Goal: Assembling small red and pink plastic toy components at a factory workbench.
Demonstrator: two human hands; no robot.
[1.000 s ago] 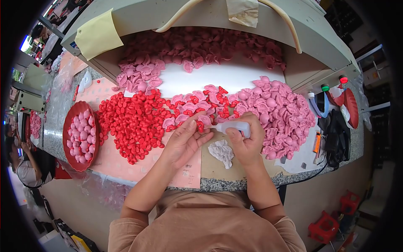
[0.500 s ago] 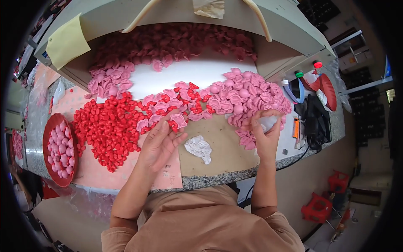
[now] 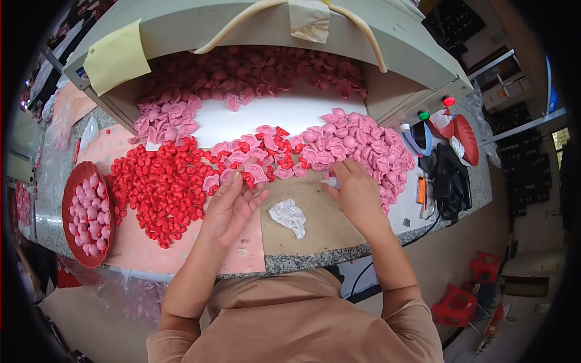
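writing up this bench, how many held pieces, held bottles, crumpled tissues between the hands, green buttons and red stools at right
Held pieces: 1, in left hand
Held bottles: 1, in right hand
Crumpled tissues: 1
Green buttons: 1
Red stools: 2
Total: 6

The right hand [image 3: 358, 195] is covering most of the pale bottle [image 3: 331, 181], and only its nozzle end is showing. The left hand [image 3: 226, 210] is partly hiding the red piece [image 3: 248, 178] beside the pink piece [image 3: 257, 173], so their joint is looking too small to judge. Inside the grey cabinet [image 3: 402, 54], shadow is blurring the rear pink pile [image 3: 242, 68]. The lower edge is cutting the brown shirt [image 3: 290, 323]. Handwriting [image 3: 245, 249] is appearing too tiny for reading.
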